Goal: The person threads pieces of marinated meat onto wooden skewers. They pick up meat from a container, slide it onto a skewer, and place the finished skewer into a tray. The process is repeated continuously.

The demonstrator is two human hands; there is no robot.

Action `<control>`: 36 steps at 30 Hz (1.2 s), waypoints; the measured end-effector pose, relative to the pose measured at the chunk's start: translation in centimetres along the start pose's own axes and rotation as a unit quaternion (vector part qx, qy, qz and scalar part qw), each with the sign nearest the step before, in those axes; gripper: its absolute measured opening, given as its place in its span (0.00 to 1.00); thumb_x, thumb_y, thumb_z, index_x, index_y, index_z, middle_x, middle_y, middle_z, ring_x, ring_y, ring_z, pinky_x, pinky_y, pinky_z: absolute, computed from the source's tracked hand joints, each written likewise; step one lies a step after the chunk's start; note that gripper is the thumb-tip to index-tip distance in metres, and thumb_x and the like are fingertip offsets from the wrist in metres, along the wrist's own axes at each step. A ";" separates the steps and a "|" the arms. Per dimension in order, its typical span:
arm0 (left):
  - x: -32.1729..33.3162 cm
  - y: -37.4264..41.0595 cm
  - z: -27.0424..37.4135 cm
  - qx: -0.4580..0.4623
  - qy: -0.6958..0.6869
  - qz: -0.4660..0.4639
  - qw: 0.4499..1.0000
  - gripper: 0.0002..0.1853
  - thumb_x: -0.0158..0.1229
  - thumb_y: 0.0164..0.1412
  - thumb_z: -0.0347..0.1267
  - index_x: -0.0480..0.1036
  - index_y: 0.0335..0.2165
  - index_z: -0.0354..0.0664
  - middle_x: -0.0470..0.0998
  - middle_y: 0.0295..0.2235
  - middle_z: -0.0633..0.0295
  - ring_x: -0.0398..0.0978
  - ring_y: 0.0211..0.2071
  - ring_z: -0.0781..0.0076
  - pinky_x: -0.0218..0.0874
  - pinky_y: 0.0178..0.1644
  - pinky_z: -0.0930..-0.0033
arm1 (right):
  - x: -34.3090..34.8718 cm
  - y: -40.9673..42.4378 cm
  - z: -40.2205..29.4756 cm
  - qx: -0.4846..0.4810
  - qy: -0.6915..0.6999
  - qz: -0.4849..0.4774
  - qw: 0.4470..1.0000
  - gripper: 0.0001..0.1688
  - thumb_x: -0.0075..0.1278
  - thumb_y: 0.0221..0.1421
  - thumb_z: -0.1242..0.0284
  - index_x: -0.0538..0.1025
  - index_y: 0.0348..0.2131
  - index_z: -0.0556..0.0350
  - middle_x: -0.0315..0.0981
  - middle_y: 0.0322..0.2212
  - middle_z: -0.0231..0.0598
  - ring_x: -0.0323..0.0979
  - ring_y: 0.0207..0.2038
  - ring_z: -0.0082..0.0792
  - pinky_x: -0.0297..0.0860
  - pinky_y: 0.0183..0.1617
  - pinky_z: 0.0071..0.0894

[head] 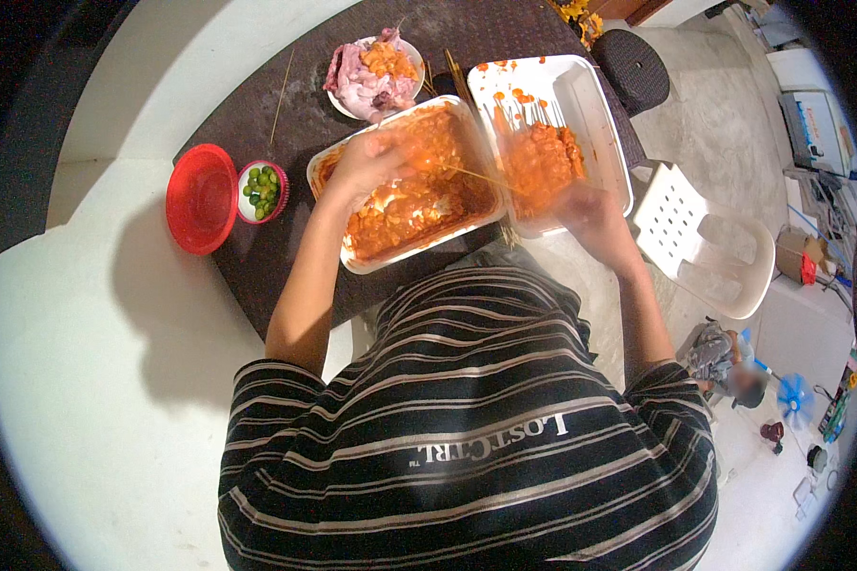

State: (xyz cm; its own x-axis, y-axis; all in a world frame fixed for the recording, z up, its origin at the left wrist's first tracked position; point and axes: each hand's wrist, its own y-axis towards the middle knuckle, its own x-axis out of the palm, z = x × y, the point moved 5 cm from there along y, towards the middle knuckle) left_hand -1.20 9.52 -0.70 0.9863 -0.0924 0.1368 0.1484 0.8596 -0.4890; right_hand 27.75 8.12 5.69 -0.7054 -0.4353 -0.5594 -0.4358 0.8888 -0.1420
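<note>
My left hand point(375, 160) is over a white tray point(353, 265) of orange-red marinated meat point(400, 221). Its blurred fingers are closed on what looks like a piece of that meat point(426, 160). A thin bamboo skewer point(482, 176) slants from there across to my right hand point(591, 218), which grips its other end. That hand, also blurred, is at the near edge of a second white tray point(618, 168). Inside the second tray, skewered meat point(546, 160) is piled up with bare stick ends pointing away from me.
A bowl of raw chicken pieces point(371, 78) stands behind the trays, near loose skewers point(455, 71). On the left are a red basin point(201, 200) and a small bowl of green calamansi point(261, 191). A white plastic chair point(707, 243) stands right; a person point(721, 364) is farther off.
</note>
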 end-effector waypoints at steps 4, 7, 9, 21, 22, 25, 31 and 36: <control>-0.2 0.0 0.1 -0.018 0.022 -0.002 1.000 0.11 0.49 0.54 0.27 0.66 0.37 0.35 0.71 0.33 0.62 0.71 0.34 0.75 0.66 0.35 0.77 | 0.0 0.0 0.3 0.004 0.009 -0.008 1.000 0.06 0.49 0.47 0.74 0.71 0.25 0.61 0.63 0.19 0.32 0.58 0.19 0.21 0.56 0.22 0.19; -0.2 -0.4 0.3 -0.034 -0.128 -0.031 0.991 0.12 0.48 0.53 0.26 0.64 0.39 0.35 0.71 0.34 0.61 0.71 0.34 0.75 0.66 0.35 0.77 | -0.1 0.1 0.8 0.006 0.029 -0.006 1.000 0.06 0.49 0.47 0.74 0.71 0.25 0.61 0.64 0.20 0.33 0.59 0.21 0.21 0.57 0.24 0.19; -0.2 -0.8 0.4 -0.039 -0.222 -0.056 0.973 0.13 0.48 0.53 0.25 0.64 0.39 0.35 0.71 0.34 0.61 0.71 0.34 0.74 0.66 0.35 0.77 | 0.0 0.1 1.2 0.006 0.044 -0.004 0.999 0.06 0.48 0.47 0.74 0.71 0.25 0.61 0.64 0.21 0.33 0.59 0.22 0.21 0.57 0.25 0.19; 1.7 -1.5 0.5 -0.001 -0.315 -0.013 0.949 0.13 0.51 0.51 0.25 0.64 0.38 0.35 0.71 0.33 0.60 0.71 0.31 0.73 0.66 0.31 0.82 | 2.1 -0.9 0.4 0.052 0.134 0.045 0.989 0.05 0.49 0.47 0.76 0.71 0.26 0.61 0.64 0.22 0.31 0.61 0.26 0.20 0.59 0.30 0.17; 1.8 -1.5 0.5 0.002 -0.322 -0.016 0.947 0.13 0.51 0.51 0.25 0.64 0.37 0.35 0.71 0.33 0.60 0.71 0.30 0.74 0.66 0.31 0.82 | 2.3 -1.0 0.3 0.037 0.136 0.049 0.989 0.06 0.49 0.47 0.75 0.71 0.26 0.61 0.64 0.22 0.31 0.61 0.26 0.20 0.59 0.31 0.18; 2.1 -1.6 0.4 0.006 -0.312 -0.001 0.950 0.13 0.52 0.50 0.25 0.65 0.37 0.36 0.71 0.32 0.60 0.71 0.30 0.75 0.67 0.30 0.82 | 2.8 -1.1 0.3 0.020 0.150 0.051 0.987 0.06 0.49 0.47 0.75 0.71 0.26 0.62 0.65 0.22 0.31 0.62 0.27 0.21 0.60 0.32 0.19; 3.6 -1.4 -0.3 -0.029 -0.279 -0.024 0.959 0.13 0.52 0.50 0.26 0.65 0.37 0.35 0.71 0.32 0.63 0.71 0.28 0.78 0.65 0.29 0.84 | 3.7 -1.3 0.1 0.029 0.160 0.030 0.986 0.06 0.49 0.48 0.75 0.71 0.27 0.62 0.66 0.23 0.32 0.62 0.28 0.22 0.60 0.33 0.19; 1.6 -1.9 1.1 0.006 -0.254 -0.001 0.967 0.11 0.53 0.49 0.26 0.67 0.35 0.35 0.71 0.31 0.64 0.70 0.27 0.80 0.63 0.26 0.86 | 2.7 -1.6 0.2 0.031 0.147 0.037 0.988 0.07 0.48 0.48 0.74 0.72 0.27 0.61 0.66 0.21 0.30 0.62 0.27 0.21 0.59 0.33 0.19</control>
State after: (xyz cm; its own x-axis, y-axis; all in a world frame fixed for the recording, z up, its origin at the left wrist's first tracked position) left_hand 0.06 8.27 1.38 0.8225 0.1611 0.5454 0.1470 0.8662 -0.4777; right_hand 26.63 5.60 4.29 -0.8697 -0.3840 -0.3101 -0.3487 0.9226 -0.1646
